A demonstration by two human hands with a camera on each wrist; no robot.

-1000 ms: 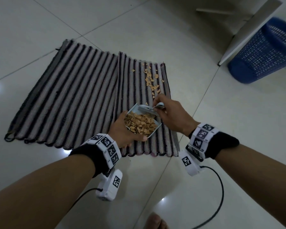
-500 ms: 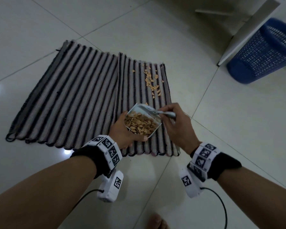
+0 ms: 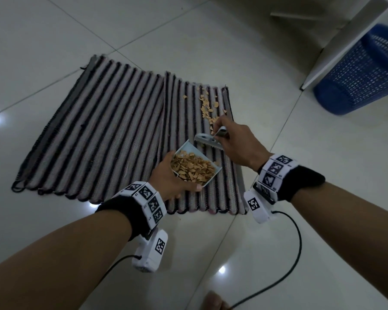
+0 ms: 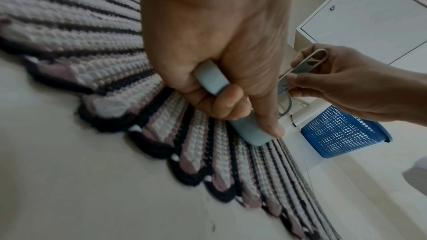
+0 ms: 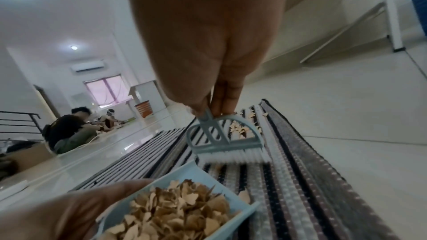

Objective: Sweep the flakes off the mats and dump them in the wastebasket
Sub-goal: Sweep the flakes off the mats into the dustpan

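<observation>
Two striped mats lie side by side on the tiled floor, the left mat [image 3: 94, 130] bare and the right mat [image 3: 184, 121] carrying a trail of tan flakes [image 3: 207, 109]. My left hand [image 3: 173, 182] grips the handle [image 4: 211, 78] of a small light-blue dustpan [image 3: 188, 147] heaped with flakes [image 3: 192, 168], resting on the right mat. My right hand [image 3: 222, 135] pinches the handle of a small blue brush [image 3: 207, 140], whose white bristles [image 5: 228, 157] touch the mat just beyond the pan's mouth. A blue mesh wastebasket [image 3: 363, 72] stands at the far right.
A white cabinet [image 3: 345, 41] stands beside the wastebasket. Wrist-camera cables [image 3: 298, 242] trail over the tiles near a bare foot [image 3: 213, 302]. Far off in the right wrist view, people [image 5: 67, 130] sit on the floor.
My right hand has carried the brush from the pan's mouth to a little farther up the mat, near the loose flakes. The left hand and dustpan have stayed put.
</observation>
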